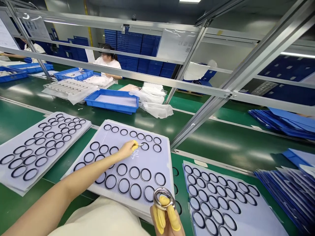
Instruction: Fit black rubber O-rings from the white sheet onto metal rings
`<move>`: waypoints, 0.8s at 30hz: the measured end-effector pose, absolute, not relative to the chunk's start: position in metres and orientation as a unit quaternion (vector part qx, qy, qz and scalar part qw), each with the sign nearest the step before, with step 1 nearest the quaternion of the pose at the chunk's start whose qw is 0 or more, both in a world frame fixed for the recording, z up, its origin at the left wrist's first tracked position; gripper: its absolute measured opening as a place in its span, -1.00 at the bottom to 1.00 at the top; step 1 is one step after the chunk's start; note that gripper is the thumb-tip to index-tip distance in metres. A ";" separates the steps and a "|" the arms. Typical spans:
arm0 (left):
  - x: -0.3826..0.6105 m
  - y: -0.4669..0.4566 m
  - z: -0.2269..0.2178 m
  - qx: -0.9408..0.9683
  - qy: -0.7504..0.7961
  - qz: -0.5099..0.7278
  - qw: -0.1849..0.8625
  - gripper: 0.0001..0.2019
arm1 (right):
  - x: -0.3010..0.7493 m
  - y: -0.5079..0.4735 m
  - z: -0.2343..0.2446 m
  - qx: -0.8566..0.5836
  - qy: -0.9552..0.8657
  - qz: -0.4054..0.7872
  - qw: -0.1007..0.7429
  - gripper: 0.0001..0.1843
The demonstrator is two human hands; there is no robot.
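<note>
My left hand [128,149], with yellow finger covers on the fingertips, reaches over the middle white sheet [147,159]. Its fingers pinch a metal ring [140,145], seen nearly edge-on, beside a dark-rimmed ring [145,146] lying on the sheet. Near the sheet's front right corner, my right hand [167,218] holds up a small stack of shiny metal rings [164,197], its covered fingers closed around and through them. Several rings lie in rows along the back and front of this sheet. Some on the left side are partly hidden behind my left forearm.
Ring-covered sheets lie at left [55,129] and right [256,216] on the green table. A blue tray [112,106] stands beyond, behind a metal frame rail [152,80]. Blue folders [278,193] are stacked at far right. A person [108,64] sits across the bench.
</note>
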State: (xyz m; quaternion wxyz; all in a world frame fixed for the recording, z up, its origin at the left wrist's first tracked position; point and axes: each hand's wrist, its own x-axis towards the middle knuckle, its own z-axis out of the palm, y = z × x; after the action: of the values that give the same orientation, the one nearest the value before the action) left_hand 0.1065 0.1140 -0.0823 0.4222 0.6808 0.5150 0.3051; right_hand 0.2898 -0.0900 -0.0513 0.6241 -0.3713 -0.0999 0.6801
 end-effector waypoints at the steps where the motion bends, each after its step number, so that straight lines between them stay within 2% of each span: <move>1: 0.110 0.105 -0.074 0.667 0.501 0.319 0.449 -0.79 | 0.290 -0.089 -0.051 -0.362 -0.097 0.683 0.626 -0.73; 5: 0.122 0.062 -0.032 0.603 0.424 0.357 0.574 -0.62 | 0.292 -0.086 -0.050 -0.342 -0.126 0.691 0.624 -0.75; 6: 0.125 0.053 -0.021 0.546 0.386 0.368 0.645 -0.58 | 0.293 -0.085 -0.050 -0.336 -0.142 0.695 0.619 -0.76; 9: 0.131 0.031 0.007 0.435 0.314 0.369 0.759 -0.55 | 0.297 -0.084 -0.053 -0.298 -0.192 0.716 0.601 -0.81; 16: 0.138 0.013 0.022 0.435 0.288 0.351 0.777 -0.53 | 0.301 -0.083 -0.053 -0.225 -0.234 0.749 0.577 -0.85; 19: 0.139 0.012 0.017 0.471 0.285 0.336 0.764 -0.56 | 0.301 -0.082 -0.054 -0.205 -0.224 0.753 0.584 -0.84; 21: 0.141 0.018 0.009 0.554 0.298 0.320 0.708 -0.63 | 0.302 -0.080 -0.056 -0.198 -0.218 0.757 0.583 -0.83; 22: 0.142 0.025 0.002 0.626 0.322 0.305 0.641 -0.66 | 0.303 -0.079 -0.057 -0.198 -0.214 0.759 0.582 -0.83; 24: 0.145 0.046 -0.017 0.768 0.393 0.259 0.435 -0.72 | 0.306 -0.078 -0.062 -0.205 -0.201 0.762 0.580 -0.85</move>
State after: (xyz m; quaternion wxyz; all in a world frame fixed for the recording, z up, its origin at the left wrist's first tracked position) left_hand 0.1451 0.0465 -0.0169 0.4352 0.7678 0.3928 0.2585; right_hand 0.3060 -0.0783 -0.0617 0.5799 -0.2053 -0.2005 0.7625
